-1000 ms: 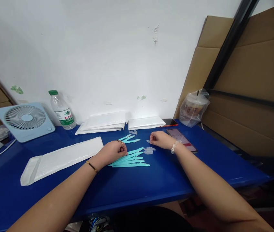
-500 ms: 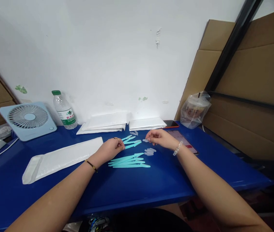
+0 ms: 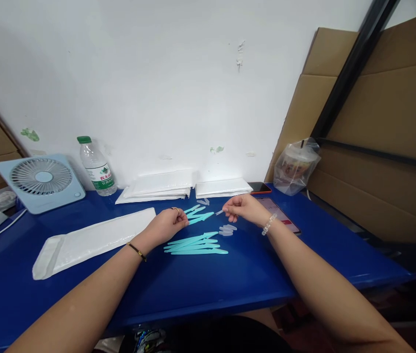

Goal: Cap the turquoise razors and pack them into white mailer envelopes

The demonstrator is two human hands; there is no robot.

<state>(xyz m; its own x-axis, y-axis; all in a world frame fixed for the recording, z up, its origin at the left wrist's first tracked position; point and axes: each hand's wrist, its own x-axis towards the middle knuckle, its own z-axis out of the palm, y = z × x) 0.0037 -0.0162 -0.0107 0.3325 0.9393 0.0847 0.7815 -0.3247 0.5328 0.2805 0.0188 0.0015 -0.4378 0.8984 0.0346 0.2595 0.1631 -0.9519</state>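
Note:
My left hand (image 3: 169, 224) is closed on the handle end of a turquoise stick (image 3: 202, 218), whose tip points right. In a pinch of thumb and fingers, my right hand (image 3: 240, 208) holds a small clear cap (image 3: 219, 213), just right of that tip and apart from it. Behind the held stick lie other turquoise sticks (image 3: 193, 209), partly hidden by my left hand. Nearer the front edge several more turquoise sticks (image 3: 195, 246) form a loose pile. Some clear caps (image 3: 227, 230) lie right of this pile, and a few clear caps (image 3: 203, 201) lie farther back.
On the blue table (image 3: 244, 274) are a long white padded envelope (image 3: 93, 240), white packets (image 3: 158, 186), more white packets (image 3: 223, 188), a fan (image 3: 42, 179), a bottle (image 3: 99, 171), a phone (image 3: 260, 188), another phone (image 3: 284, 220) and a bagged cup (image 3: 296, 166).
The clear cap in my right hand has turned from lying nearly level to a slant, and sits slightly closer to the stick's tip. My left hand has barely moved.

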